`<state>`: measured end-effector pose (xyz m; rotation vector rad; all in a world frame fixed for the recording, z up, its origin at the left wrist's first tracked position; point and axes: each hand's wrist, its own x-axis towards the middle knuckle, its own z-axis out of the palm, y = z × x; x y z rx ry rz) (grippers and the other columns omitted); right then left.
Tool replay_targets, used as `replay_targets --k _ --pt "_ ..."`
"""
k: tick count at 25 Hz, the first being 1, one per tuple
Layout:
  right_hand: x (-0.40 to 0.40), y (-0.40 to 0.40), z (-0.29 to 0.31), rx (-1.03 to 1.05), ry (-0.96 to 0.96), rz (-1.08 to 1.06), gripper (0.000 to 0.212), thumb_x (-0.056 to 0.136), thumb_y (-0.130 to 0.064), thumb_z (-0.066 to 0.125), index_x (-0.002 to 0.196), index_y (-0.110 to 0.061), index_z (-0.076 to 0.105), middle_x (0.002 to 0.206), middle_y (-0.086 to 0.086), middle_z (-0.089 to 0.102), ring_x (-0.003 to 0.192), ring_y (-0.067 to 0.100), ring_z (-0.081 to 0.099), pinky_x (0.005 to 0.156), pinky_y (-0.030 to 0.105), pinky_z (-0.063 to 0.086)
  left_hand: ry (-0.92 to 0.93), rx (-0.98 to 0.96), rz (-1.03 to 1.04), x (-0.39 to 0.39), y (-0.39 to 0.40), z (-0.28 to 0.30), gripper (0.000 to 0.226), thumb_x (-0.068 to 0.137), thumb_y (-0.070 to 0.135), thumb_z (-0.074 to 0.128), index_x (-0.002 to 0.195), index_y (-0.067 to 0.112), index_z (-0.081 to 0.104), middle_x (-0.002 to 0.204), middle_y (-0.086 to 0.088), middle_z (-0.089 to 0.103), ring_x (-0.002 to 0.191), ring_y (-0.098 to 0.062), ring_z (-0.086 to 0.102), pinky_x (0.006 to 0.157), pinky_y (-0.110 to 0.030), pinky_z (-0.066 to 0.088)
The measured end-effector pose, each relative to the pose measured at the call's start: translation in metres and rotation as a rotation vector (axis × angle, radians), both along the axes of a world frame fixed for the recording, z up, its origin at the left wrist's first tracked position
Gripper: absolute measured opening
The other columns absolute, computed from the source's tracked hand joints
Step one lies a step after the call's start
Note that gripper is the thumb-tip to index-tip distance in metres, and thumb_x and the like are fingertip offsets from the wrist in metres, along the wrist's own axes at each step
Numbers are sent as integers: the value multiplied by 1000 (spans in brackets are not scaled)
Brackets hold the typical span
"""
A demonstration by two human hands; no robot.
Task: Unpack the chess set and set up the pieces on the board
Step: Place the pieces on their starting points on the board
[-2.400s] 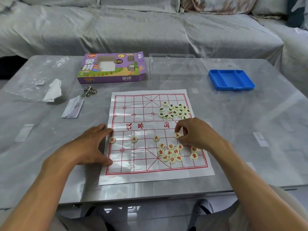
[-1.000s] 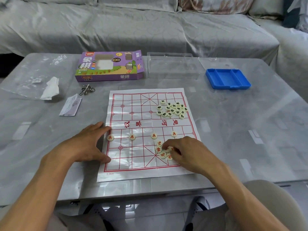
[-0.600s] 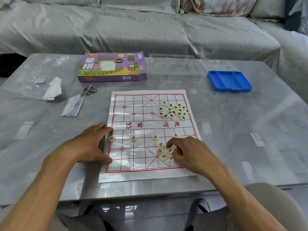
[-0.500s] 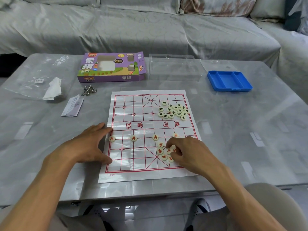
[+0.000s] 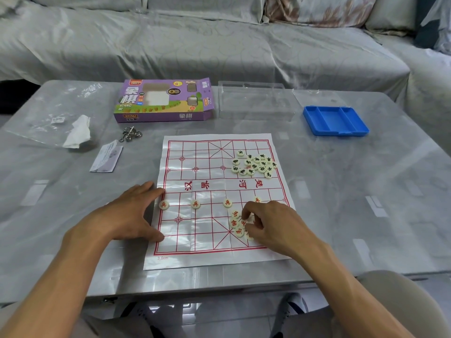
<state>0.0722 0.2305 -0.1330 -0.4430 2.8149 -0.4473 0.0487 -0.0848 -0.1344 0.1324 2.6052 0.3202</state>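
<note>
A white paper board [image 5: 195, 181] with a red grid lies flat on the grey table. Red-marked round pieces stand in a row along the near half: one at the left edge [image 5: 163, 204], one further right [image 5: 195, 204], a third [image 5: 227, 203] and a fourth [image 5: 256, 200] partly behind my fingers. A loose pile of red pieces [image 5: 236, 224] lies under my right hand [image 5: 275, 226], whose fingertips pinch a red piece in the pile. Several black-marked pieces [image 5: 253, 164] are heaped on the far right of the board. My left hand [image 5: 127, 215] presses flat on the board's left edge.
A purple chess box [image 5: 163, 101] lies beyond the board, a clear plastic case [image 5: 253, 101] beside it, and a blue tray [image 5: 335, 120] at the far right. To the left are a paper slip [image 5: 106, 157], a metal ring puzzle [image 5: 130, 136] and a plastic bag with tissue [image 5: 75, 132]. A covered sofa stands behind the table.
My right hand left the fourth red piece in the row, dropped back to the red pile and now picks among its pieces. My left hand has stayed on the board's edge.
</note>
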Motion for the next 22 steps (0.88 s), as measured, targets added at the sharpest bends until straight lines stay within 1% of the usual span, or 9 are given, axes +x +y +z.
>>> replay_targets --k 2,4,6,10,12,17,19,21,22 --pt "0 0 -1 -1 -2 0 21 92 -42 57 111 -36 57 89 -13 62 75 7 55 68 17 41 -2 2 3 0 0 0 119 65 57 81 154 34 5 162 10 -6 149 -13 -3 121 -38 14" --pt "-1 0 -1 -2 3 -6 23 91 -44 58 112 -36 58 80 -16 54 72 7 52 65 17 37 -4 4 7 0 0 0 119 65 57 81 154 35 5 162 11 -6 149 -13 -4 121 -39 14" --pt "-2 -1 0 1 11 -10 24 90 -45 58 112 -35 60 78 -17 51 73 6 51 65 17 36 -5 2 7 -1 0 0 120 64 57 81 154 34 5 162 10 -6 149 -13 -3 121 -38 13" --pt "-2 -6 -2 34 46 -32 29 90 -54 55 109 -32 60 97 -10 67 81 8 56 77 24 49 -8 0 8 1 0 0 120 64 58 81 154 34 5 162 10 -6 149 -13 -3 121 -38 13" --pt "-2 -5 -3 48 50 -39 32 89 -57 54 109 -32 58 102 -9 68 82 10 57 78 24 48 -6 -1 8 1 1 2 119 66 57 81 154 34 4 162 11 -7 149 -13 -4 121 -38 13" --pt "1 -6 2 61 15 -20 31 90 -50 57 116 -32 59 109 -9 68 92 12 63 85 25 51 -10 3 10 2 3 5 118 67 55 81 154 34 5 162 10 -6 149 -13 -4 121 -37 13" --pt "-5 0 9 42 39 -96 26 89 -49 60 109 -33 60 98 -10 69 83 10 65 81 27 55 -11 8 12 2 3 5 117 67 55 81 154 33 5 162 10 -6 149 -13 -4 121 -37 13" --pt "-18 21 14 16 91 -273 20 87 -49 62 100 -35 60 86 -10 67 71 7 63 76 31 57 -6 12 9 2 3 6 116 68 54 80 154 33 5 162 10 -6 149 -13 -4 121 -36 12" --pt "-25 35 16 29 111 -358 19 86 -49 64 99 -35 61 85 -10 66 70 7 62 75 33 57 -7 15 8 2 3 7 116 68 53 80 154 32 5 162 10 -6 149 -13 -3 121 -36 12"
